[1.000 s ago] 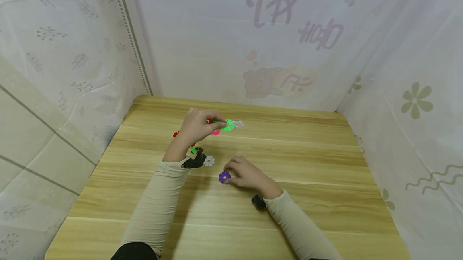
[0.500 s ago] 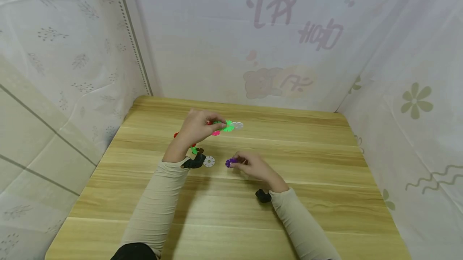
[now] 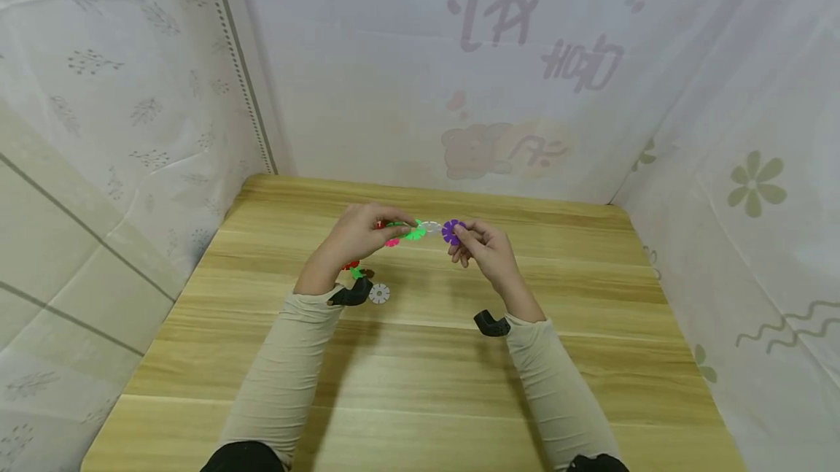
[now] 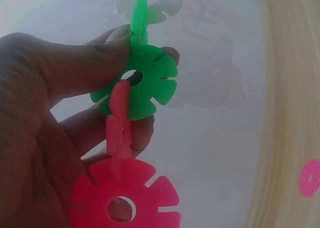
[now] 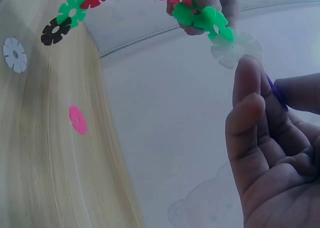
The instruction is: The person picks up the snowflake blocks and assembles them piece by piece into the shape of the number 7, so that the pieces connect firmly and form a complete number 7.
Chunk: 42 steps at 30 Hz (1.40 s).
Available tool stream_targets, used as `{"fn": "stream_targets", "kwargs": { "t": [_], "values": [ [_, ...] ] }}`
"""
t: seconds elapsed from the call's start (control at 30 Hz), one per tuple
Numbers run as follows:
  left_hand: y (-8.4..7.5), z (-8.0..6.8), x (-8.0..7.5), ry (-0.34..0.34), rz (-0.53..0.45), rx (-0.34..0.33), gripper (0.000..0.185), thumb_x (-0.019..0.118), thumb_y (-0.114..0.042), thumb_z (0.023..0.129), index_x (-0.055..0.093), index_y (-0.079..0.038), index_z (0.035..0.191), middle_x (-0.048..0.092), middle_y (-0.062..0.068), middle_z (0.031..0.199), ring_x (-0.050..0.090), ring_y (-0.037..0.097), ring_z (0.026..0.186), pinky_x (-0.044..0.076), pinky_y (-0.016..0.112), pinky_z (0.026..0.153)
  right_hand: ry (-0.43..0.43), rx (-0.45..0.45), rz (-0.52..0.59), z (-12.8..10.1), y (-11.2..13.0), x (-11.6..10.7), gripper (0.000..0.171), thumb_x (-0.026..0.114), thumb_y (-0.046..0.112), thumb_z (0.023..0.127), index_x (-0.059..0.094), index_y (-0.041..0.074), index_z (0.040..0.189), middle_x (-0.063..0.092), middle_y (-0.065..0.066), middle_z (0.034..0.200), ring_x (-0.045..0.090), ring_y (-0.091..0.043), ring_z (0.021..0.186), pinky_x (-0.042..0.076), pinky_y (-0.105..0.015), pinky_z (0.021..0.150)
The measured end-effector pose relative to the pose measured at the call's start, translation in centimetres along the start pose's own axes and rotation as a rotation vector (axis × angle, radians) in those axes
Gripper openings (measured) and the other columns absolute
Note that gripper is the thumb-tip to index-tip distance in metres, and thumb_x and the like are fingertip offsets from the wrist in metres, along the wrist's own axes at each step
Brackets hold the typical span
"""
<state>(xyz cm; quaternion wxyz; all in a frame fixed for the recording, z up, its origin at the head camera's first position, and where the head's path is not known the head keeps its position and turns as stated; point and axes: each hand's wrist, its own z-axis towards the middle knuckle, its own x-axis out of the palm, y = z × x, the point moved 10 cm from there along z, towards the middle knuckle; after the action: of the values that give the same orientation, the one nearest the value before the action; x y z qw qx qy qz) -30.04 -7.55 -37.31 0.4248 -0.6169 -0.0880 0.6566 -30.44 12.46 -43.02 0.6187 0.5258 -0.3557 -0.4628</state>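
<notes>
My left hand [image 3: 367, 230] is raised over the table and pinches a chain of snowflake discs at its green disc [image 3: 414, 230] [image 4: 147, 83]. A pink-red disc [image 4: 125, 203] lies against the palm, and a translucent white disc [image 3: 431, 227] [image 5: 235, 48] ends the chain on the right. My right hand [image 3: 474, 244] [image 5: 270, 138] pinches a purple disc [image 3: 451, 231] [image 5: 274, 90] right beside that white disc; I cannot tell if they touch. The chain's other end, with red, green and black discs [image 3: 355, 271] [image 5: 56, 30], hangs down to the left.
On the wooden table [image 3: 590, 355] a loose white disc [image 3: 378, 292] [image 5: 15, 54] lies near my left wrist, and a loose pink disc [image 3: 391, 241] [image 5: 77, 119] lies below the chain. Patterned curtains close the table in on three sides.
My right hand picked the purple disc up from the table and carried it up and away to the white end of the chain. The left hand has stayed still with the chain.
</notes>
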Motion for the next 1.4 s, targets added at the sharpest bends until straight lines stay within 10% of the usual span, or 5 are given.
{"fn": "stream_targets", "kwargs": {
  "t": [0.7,1.4],
  "values": [
    [0.1,-0.2,2.5,0.239,-0.103,-0.019,0.023,0.065,-0.031,0.1,0.073,-0.03,0.121,0.064,0.0,0.08,0.043,0.014,0.044,0.041,0.031,0.045,0.083,0.074,0.099,-0.3,-0.8,3.0,0.033,0.061,0.025,0.103,0.066,-0.007,0.107,0.069,-0.015,0.079,0.066,-0.019,0.065,0.056,-0.029,0.058],
    [-4.6,0.0,0.3,-0.225,0.353,0.274,0.009,0.076,-0.034,0.09,0.081,-0.026,0.088,0.076,-0.008,0.095,0.063,0.023,0.114,0.035,0.054,0.1,0.035,0.138,0.206,-0.4,-1.0,3.6,0.034,0.058,0.024,0.104,0.062,-0.01,0.108,0.069,-0.012,0.079,0.066,-0.018,0.065,0.056,-0.025,0.057]
  ]
}}
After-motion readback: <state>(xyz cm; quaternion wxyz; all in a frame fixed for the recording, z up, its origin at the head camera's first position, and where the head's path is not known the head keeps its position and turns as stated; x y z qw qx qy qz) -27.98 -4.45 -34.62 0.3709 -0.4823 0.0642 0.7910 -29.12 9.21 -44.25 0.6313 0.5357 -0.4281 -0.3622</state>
